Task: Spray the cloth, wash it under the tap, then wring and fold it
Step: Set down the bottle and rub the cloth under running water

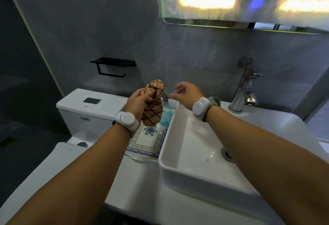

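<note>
My left hand (137,101) grips a bunched tan cloth with a dark brown grid pattern (154,103), held upright above the counter left of the basin. Just behind the cloth stands a clear blue pump bottle (166,114) on a patterned tile. My right hand (187,92) hovers over the bottle's pump head, fingers loosely curved, fingertips at or just above the nozzle; it holds nothing. The chrome tap (244,91) stands at the back right of the white basin (195,153), with no water running.
A patterned tile mat (147,141) lies between basin and toilet. The white toilet cistern (89,107) sits to the left, a black paper holder (112,66) on the wall above it. A lit mirror (249,2) hangs overhead. The basin drain (227,153) is at right.
</note>
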